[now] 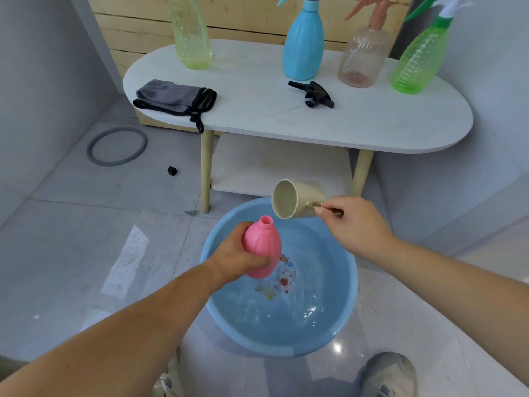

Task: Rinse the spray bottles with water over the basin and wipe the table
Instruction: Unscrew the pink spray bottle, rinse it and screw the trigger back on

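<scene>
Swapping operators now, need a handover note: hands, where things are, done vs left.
Left hand: grips the pink bottle, cap off, over the blue basin.
Right hand: holds the beige cup tipped toward the bottle's mouth.
On the table: yellow-green bottle, blue bottle, clear pink bottle, green bottle, black sprayer head, grey cloth.
Done: basin holds water.
Left: rinse pink bottle, refit sprayer, other bottles, wipe table.

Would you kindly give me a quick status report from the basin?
Left hand gripping uncapped pink bottle over blue basin. Right hand tipping beige cup toward its neck. Nothing in the way.
</scene>
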### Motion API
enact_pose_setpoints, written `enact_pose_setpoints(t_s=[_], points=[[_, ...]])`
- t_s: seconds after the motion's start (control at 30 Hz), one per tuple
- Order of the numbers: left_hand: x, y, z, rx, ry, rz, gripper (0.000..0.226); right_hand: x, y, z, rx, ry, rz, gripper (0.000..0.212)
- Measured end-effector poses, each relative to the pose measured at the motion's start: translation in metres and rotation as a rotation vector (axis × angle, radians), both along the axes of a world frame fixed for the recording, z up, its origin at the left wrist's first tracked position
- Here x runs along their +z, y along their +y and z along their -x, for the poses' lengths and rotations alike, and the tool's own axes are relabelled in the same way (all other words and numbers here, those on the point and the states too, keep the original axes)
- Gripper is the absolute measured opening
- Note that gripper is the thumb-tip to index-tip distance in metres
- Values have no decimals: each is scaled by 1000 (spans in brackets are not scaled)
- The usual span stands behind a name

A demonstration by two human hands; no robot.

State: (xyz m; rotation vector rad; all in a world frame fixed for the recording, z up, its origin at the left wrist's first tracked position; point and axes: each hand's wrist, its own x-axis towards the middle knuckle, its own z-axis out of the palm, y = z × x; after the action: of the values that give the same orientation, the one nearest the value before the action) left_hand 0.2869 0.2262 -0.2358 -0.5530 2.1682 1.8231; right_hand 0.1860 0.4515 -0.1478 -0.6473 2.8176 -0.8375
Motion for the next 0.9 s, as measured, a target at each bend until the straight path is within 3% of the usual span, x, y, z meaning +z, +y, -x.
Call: enact_pose_setpoints(t_s=[0.17,0.23,0.43,0.9], points=[[-2,2,-2,-4,-7,27,76,-69,1,14,-413,-649,285,28],[-4,2,-2,-3,-10,37,72,-97,4,9,-480,-757,291,23],[-7,5,1,-10,-26,46,75,-146,12,-4,-514,-756,153,33],[-14,12,11,-25,-16,17,78,-162,15,5,-444,-707,1,36]])
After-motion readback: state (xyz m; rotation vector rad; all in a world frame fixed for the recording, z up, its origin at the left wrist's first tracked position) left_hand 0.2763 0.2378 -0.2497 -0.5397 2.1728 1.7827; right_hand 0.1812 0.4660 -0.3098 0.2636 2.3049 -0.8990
